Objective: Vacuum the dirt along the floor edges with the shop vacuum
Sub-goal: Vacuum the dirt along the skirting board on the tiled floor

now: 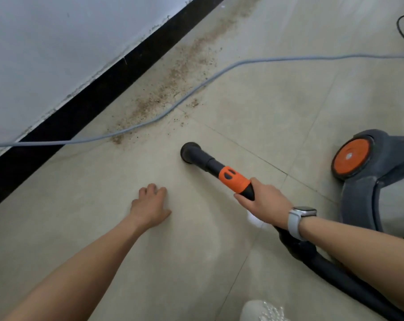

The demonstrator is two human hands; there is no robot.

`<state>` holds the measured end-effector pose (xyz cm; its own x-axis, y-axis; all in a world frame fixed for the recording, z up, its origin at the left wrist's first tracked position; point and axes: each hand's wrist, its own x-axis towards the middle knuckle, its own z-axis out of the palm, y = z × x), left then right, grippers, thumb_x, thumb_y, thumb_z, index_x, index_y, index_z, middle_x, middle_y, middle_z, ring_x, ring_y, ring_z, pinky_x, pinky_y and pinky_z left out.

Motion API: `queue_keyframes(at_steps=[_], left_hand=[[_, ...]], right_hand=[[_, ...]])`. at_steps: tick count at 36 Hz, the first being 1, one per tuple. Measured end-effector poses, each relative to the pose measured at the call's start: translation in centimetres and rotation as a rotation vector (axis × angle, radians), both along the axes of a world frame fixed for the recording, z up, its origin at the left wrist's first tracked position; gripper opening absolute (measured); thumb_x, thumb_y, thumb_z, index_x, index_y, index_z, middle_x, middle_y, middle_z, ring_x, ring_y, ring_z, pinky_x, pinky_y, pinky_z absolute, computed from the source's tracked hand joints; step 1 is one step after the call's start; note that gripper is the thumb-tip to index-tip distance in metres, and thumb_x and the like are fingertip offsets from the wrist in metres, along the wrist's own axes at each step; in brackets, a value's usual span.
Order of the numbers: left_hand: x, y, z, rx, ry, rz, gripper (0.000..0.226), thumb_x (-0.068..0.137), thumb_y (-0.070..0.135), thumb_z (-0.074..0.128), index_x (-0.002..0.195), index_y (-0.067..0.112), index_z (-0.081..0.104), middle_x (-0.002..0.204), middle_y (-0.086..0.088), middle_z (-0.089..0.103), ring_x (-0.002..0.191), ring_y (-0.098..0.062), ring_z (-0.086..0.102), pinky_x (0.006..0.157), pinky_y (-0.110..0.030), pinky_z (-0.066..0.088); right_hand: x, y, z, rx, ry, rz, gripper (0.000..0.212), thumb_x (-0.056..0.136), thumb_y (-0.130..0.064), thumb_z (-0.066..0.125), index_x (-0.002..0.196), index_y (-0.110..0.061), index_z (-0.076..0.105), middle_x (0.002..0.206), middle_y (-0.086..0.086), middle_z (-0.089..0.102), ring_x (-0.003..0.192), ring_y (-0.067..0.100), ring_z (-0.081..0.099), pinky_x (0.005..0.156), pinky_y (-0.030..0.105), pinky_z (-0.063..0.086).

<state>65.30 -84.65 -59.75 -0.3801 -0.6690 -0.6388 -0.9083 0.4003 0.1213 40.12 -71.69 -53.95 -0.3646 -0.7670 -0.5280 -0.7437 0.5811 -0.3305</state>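
Gripping vacuum nozzle (219, 169) in right hand (264, 201), left hand (150, 206) fingers relaxed, dirt (173, 77) ahead

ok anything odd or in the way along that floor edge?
Yes. A grey cable lies slack across the floor, cutting straight through the brown dirt band beside the black baseboard. The nozzle, held by the right hand, may snag it.

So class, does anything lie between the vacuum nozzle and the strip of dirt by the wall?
Only bare tile separates the nozzle from the dirt, but a grey cable lies across the dirt itself.
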Motion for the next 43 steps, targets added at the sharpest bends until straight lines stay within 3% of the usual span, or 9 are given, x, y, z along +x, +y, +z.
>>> queue_keyframes(at_steps=[3, 6, 10, 17, 22, 32, 37, 39, 43], left_hand=[[-0.3, -1.8, 0.9, 0.033, -0.036, -0.046, 0.060, 0.093, 0.042, 0.052, 0.143, 0.016, 0.031, 0.146, -0.010, 0.028, 0.134, -0.030, 0.027, 0.104, -0.043, 0.038], [-0.4, -3.3, 2.5, 0.020, -0.055, -0.045, 0.060, 0.096, 0.041, 0.049, 0.147, 0.017, 0.029, 0.148, -0.010, 0.027, 0.136, -0.030, 0.026, 0.105, -0.042, 0.038], [-0.8, -4.3, 4.8, 0.002, -0.070, 0.000, 0.059, 0.097, 0.041, 0.047, 0.148, 0.018, 0.028, 0.151, -0.009, 0.027, 0.138, -0.029, 0.026, 0.106, -0.041, 0.036], [-1.4, -4.4, 9.6, -0.038, -0.023, 0.068, 0.057, 0.097, 0.041, 0.045, 0.148, 0.020, 0.029, 0.152, -0.007, 0.028, 0.140, -0.027, 0.026, 0.109, -0.040, 0.033], [1.0, -5.7, 12.5, -0.072, -0.024, 0.102, 0.053, 0.098, 0.041, 0.043, 0.146, 0.022, 0.033, 0.150, -0.004, 0.032, 0.138, -0.024, 0.030, 0.109, -0.040, 0.032], [7.9, -12.2, 12.2, -0.340, -0.082, 0.111, 0.040, 0.098, 0.029, 0.040, 0.136, 0.018, 0.045, 0.139, -0.003, 0.046, 0.131, -0.023, 0.039, 0.105, -0.041, 0.033], [10.2, -16.0, 8.8, -0.348, -0.190, 0.063, 0.056, 0.098, 0.025, 0.038, 0.150, 0.017, 0.021, 0.157, -0.005, 0.021, 0.147, -0.029, 0.010, 0.115, -0.055, 0.006], [10.5, -17.1, 7.2, -0.268, -0.239, 0.097, 0.058, 0.098, 0.026, 0.037, 0.151, 0.017, 0.016, 0.155, -0.006, 0.025, 0.144, -0.031, 0.019, 0.114, -0.059, 0.006], [9.5, -16.6, 4.3, -0.169, -0.180, 0.089, 0.038, 0.098, 0.022, 0.033, 0.135, 0.020, 0.042, 0.130, -0.005, 0.050, 0.120, -0.027, 0.047, 0.104, -0.046, 0.030]], right_hand=[[-1.7, -0.7, 0.6, 0.000, 0.036, -0.028, 0.035, 0.089, -0.053, 0.053, 0.093, -0.020, 0.042, 0.079, 0.005, 0.059, 0.075, 0.031, 0.060, 0.064, 0.035, 0.045], [-4.4, -1.8, 1.2, -0.040, 0.038, -0.295, 0.037, 0.089, -0.051, 0.053, 0.094, -0.015, 0.045, 0.084, 0.011, 0.064, 0.073, 0.035, 0.064, 0.071, 0.038, 0.052], [-5.5, -3.8, 2.1, -0.078, -0.006, -0.464, 0.036, 0.090, -0.045, 0.054, 0.094, -0.010, 0.047, 0.084, 0.014, 0.065, 0.057, 0.031, 0.065, 0.058, 0.031, 0.048], [-0.8, -6.9, 4.5, 0.076, -0.148, -0.054, 0.036, 0.088, -0.053, 0.053, 0.097, -0.018, 0.047, 0.085, 0.007, 0.065, 0.068, 0.031, 0.067, 0.067, 0.042, 0.057], [2.7, -8.6, 7.0, 0.014, -0.160, 0.010, 0.037, 0.090, -0.052, 0.053, 0.099, -0.018, 0.045, 0.094, 0.009, 0.065, 0.083, 0.034, 0.064, 0.071, 0.038, 0.052], [8.5, -18.3, 9.3, -0.057, -0.196, 0.132, 0.037, 0.090, -0.048, 0.055, 0.103, -0.014, 0.047, 0.089, 0.012, 0.065, 0.068, 0.033, 0.066, 0.065, 0.042, 0.057], [10.8, -21.9, 9.6, 0.005, -0.230, 0.163, 0.032, 0.093, -0.042, 0.055, 0.102, -0.012, 0.047, 0.076, 0.006, 0.059, 0.049, 0.024, 0.058, 0.044, 0.026, 0.047], [11.1, -22.4, 9.8, 0.010, -0.217, 0.173, 0.031, 0.093, -0.041, 0.056, 0.100, -0.013, 0.046, 0.072, 0.004, 0.058, 0.046, 0.022, 0.056, 0.041, 0.025, 0.045], [10.9, -22.6, 9.9, -0.025, -0.208, 0.198, 0.027, 0.093, -0.040, 0.058, 0.091, -0.017, 0.044, 0.067, 0.004, 0.056, 0.045, 0.023, 0.057, 0.043, 0.027, 0.047]])
